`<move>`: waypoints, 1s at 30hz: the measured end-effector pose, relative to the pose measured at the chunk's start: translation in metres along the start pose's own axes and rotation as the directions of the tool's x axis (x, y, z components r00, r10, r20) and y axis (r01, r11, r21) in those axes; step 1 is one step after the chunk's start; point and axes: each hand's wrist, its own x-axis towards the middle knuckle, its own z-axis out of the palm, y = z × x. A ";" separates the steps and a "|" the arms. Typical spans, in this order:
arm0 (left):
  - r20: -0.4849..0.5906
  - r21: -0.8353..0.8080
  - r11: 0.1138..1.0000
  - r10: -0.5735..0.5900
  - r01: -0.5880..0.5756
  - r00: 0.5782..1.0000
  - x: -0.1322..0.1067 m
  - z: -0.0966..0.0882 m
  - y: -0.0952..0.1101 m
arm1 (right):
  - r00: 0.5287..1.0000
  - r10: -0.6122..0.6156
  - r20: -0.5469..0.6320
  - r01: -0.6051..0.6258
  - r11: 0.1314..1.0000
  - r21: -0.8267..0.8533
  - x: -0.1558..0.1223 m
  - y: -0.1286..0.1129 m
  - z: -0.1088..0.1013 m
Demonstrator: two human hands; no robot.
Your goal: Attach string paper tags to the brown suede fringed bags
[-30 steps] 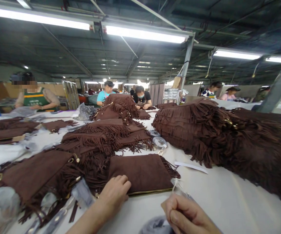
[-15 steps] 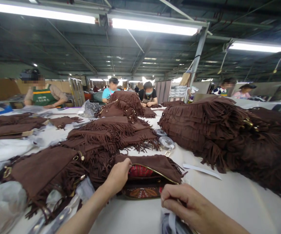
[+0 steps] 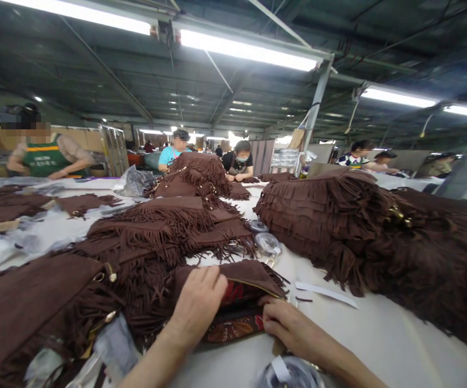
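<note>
Taking the open bag as clock centre; it's on the table right in front of you, mouth facing you

9 o'clock: neighbouring bag, brown panel up, gold rings at its right end. Clear-wrapped piece sits at 8, just off your left forearm

11 o'clock: stack of fringed bags, looks the same as a second ago, out of play as I read it

Your left hand: was lying on the closed bag a second ago, now grasping the upper side of the mouth and holding it up. Exact fingertip grip is hidden

Centre: that's the main change. Bag went from flat and shut to gaping, zip edge lifted, red patterned lining showing low in the mouth. Means the inside is reachable now, I'd say, as long as your left keeps that edge up; let go and the soft panel would likely sag shut

1 o'clock: wrapped coil, beyond the bag, untouched

Your right hand: was apart from the bag a second ago, now at the right end of the mouth, fingers curled. Can't tell if it's pinching the edge or has something in it

5 o'clock: wrapped bundle near your right wrist, could snag your sleeve side

3 o'clock: white strip, loose on the table

2 o'clock: big fringed pile, well clear of both hands
</note>
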 end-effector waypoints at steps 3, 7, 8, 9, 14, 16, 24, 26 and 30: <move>0.161 0.051 0.941 0.323 -0.335 0.933 -0.002 0.009 0.034 | 0.999 0.033 -0.003 -0.033 0.999 -0.016 -0.003 0.005 0.003; 0.314 0.053 0.981 0.163 -0.189 0.936 0.015 0.030 0.050 | 1.000 0.026 0.000 -0.026 1.000 -0.013 -0.004 0.005 0.002; 0.312 0.067 0.986 0.128 -0.156 0.941 0.021 0.033 0.048 | 1.000 0.014 0.001 -0.014 1.000 -0.011 -0.004 0.004 0.001; 0.297 0.076 0.988 0.108 -0.136 0.949 0.025 0.036 0.045 | 1.000 -0.004 0.004 0.004 1.000 -0.009 -0.003 0.002 0.000; 0.228 0.017 0.997 0.069 -0.075 0.971 0.045 0.040 0.024 | 0.998 -0.062 0.027 0.062 0.998 -0.006 0.006 0.000 -0.006; 0.235 -0.037 0.997 0.068 -0.061 0.970 0.052 0.040 0.016 | 0.998 -0.056 0.023 0.056 0.998 -0.003 0.009 0.001 -0.007; 0.208 -0.260 0.963 0.130 -0.074 0.970 0.058 0.047 0.013 | 0.999 -0.037 -0.018 0.037 0.999 0.005 0.011 0.008 -0.003; 0.201 -0.296 0.954 0.110 -0.047 0.973 0.057 0.054 0.013 | 0.999 -0.031 -0.016 0.031 1.000 0.005 0.011 0.008 -0.003; 0.208 -0.361 0.931 0.028 0.051 0.978 0.058 0.070 0.007 | 1.000 0.007 -0.016 -0.007 1.000 -0.004 0.010 0.008 -0.004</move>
